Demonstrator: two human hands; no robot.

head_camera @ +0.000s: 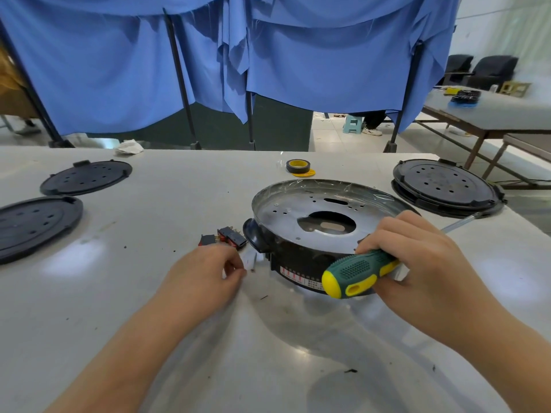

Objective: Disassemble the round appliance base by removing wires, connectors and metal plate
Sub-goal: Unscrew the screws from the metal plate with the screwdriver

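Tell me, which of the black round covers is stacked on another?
The cover at far right, beside the appliance base; the two left covers lie singly.

The appliance base (pixel 325 231) sits mid-table (pixel 149 293), with two switches (pixel 226 237) just left of it. A tape roll (pixel 298 167) lies behind it. Two lids (pixel 59 201) lie far left and one lid (pixel 447 186) right.

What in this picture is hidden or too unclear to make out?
- Head view: the small white piece at the left hand is half hidden by its fingers; what it is stays unclear.
- The screwdriver shaft is mostly hidden by the right hand.
- Label print on the round base is too small.
- Inside the base: hidden under the metal plate.
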